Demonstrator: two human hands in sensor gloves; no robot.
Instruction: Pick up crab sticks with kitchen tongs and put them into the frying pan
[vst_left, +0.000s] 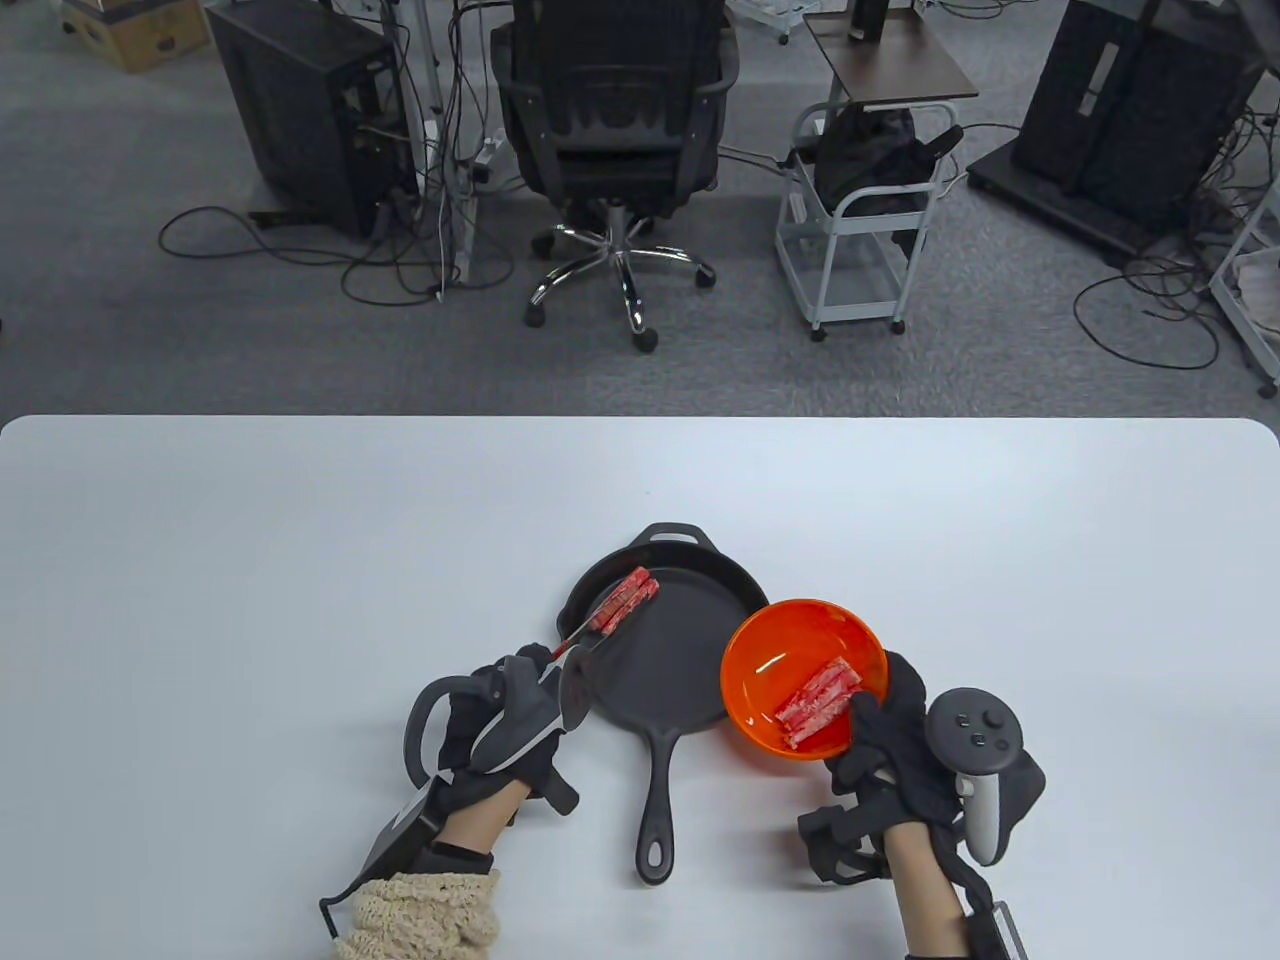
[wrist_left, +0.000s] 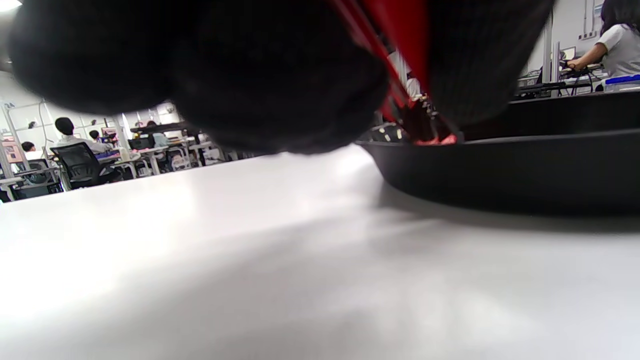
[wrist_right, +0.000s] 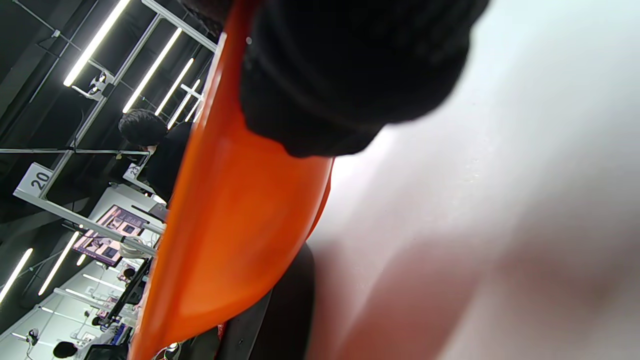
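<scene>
A black cast-iron frying pan (vst_left: 690, 640) lies mid-table, handle toward me. My left hand (vst_left: 520, 705) grips red-handled tongs (vst_left: 572, 640) at the pan's left rim. The tongs' tips reach into the pan at crab sticks (vst_left: 625, 598) near its far left side; I cannot tell whether they still pinch them. My right hand (vst_left: 885, 735) holds an orange bowl (vst_left: 770, 660) by its near right rim, tilted over the pan's right edge. More crab sticks (vst_left: 820, 700) lie in the bowl. In the left wrist view, the tongs (wrist_left: 395, 60) run down to the pan (wrist_left: 500, 170). The right wrist view shows the bowl's underside (wrist_right: 235, 220).
The white table (vst_left: 300, 560) stretches wide around the pan. Beyond its far edge stand an office chair (vst_left: 615, 130), a small white cart (vst_left: 860, 230) and computer towers on a grey carpet with cables.
</scene>
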